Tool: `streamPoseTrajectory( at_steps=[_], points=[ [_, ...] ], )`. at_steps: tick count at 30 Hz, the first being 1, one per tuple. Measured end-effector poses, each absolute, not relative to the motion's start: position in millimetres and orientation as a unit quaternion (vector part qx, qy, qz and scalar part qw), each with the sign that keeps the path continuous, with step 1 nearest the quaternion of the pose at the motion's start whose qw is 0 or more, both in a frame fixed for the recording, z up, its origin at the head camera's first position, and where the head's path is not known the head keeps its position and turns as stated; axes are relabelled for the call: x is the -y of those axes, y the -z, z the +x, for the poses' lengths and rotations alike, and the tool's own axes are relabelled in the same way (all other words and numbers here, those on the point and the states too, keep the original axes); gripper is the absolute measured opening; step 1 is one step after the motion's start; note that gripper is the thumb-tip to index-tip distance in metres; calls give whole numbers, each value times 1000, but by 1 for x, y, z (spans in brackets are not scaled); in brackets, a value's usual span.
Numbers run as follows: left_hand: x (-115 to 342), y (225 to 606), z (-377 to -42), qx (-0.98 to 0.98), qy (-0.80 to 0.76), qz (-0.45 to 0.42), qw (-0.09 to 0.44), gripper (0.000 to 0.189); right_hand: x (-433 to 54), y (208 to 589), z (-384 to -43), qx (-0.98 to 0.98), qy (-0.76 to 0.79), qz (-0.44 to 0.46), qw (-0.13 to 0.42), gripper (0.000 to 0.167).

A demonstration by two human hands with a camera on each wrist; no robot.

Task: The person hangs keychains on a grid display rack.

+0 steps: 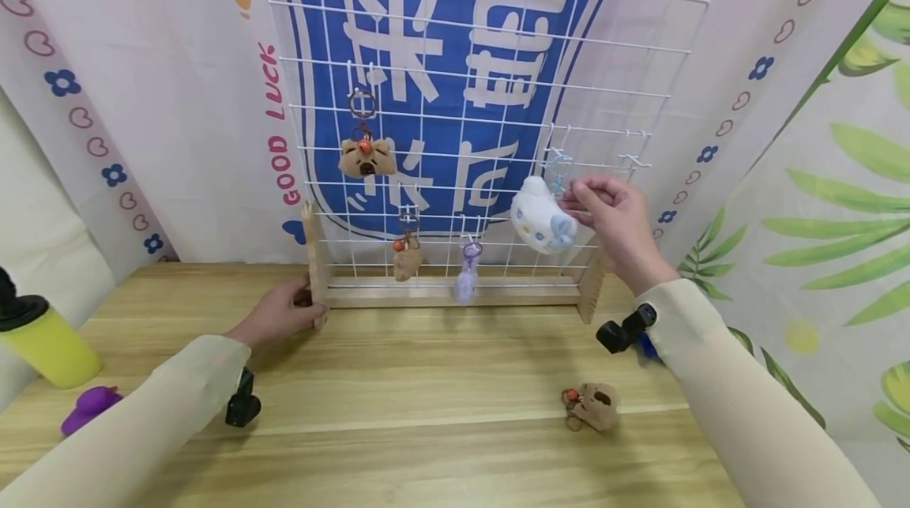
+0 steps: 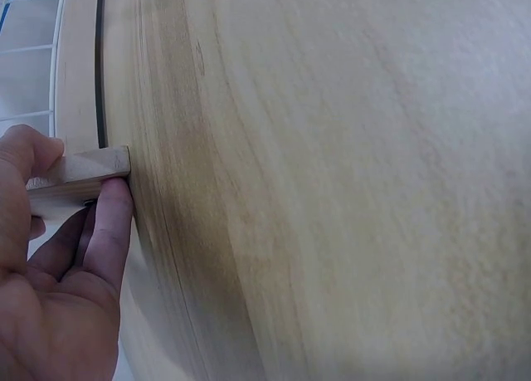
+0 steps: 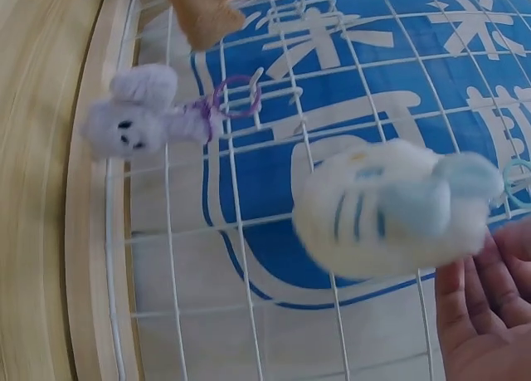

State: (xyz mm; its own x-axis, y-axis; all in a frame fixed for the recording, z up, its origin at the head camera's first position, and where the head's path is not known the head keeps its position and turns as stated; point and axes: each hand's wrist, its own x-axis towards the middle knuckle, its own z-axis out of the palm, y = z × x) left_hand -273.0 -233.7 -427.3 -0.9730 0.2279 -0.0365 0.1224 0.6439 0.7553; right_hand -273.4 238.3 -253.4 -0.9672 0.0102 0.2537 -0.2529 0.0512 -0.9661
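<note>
A white plush cat-head keychain [image 1: 543, 216] with a blue bow is at the right side of a white wire grid rack [image 1: 490, 125]. My right hand [image 1: 617, 220] pinches it at its upper edge, just below its light blue ring [image 1: 560, 164]; exactly what lies between the fingertips is hidden. In the right wrist view, fingers of the right hand [image 3: 489, 302] touch the plush's [image 3: 386, 219] bow side. My left hand [image 1: 280, 310] grips the rack's left wooden foot [image 2: 83, 167], thumb on one side and fingers on the other.
On the grid hang a brown plush keychain [image 1: 366, 158], a smaller brown one [image 1: 407, 259] and a purple one [image 1: 466, 275]. Another brown plush keychain [image 1: 596, 405] lies on the wooden table [image 1: 398, 413]. A yellow bottle [image 1: 50, 346] and a purple object [image 1: 88, 407] are at left.
</note>
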Motion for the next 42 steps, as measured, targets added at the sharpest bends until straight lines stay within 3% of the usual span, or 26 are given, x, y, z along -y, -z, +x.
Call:
streamPoseTrajectory(
  at_steps=[15, 19, 26, 33, 42],
  points=[
    [237, 426, -271, -908, -404, 96, 55, 72, -267, 291, -247, 823, -555, 95, 73, 28],
    [239, 425, -268, -908, -405, 90, 58, 72, -275, 310, -237, 844, -526, 99, 32, 33],
    [242, 424, -267, -910, -401, 90, 57, 73, -289, 352, -220, 894, -413, 159, -74, 25],
    [240, 424, -268, -912, -397, 94, 44, 70, -295, 386, -209, 902, -327, 248, -134, 20],
    [234, 428, -269, -900, -419, 103, 50, 71, -301, 405, -196, 881, -337, 265, -199, 25]
  ],
)
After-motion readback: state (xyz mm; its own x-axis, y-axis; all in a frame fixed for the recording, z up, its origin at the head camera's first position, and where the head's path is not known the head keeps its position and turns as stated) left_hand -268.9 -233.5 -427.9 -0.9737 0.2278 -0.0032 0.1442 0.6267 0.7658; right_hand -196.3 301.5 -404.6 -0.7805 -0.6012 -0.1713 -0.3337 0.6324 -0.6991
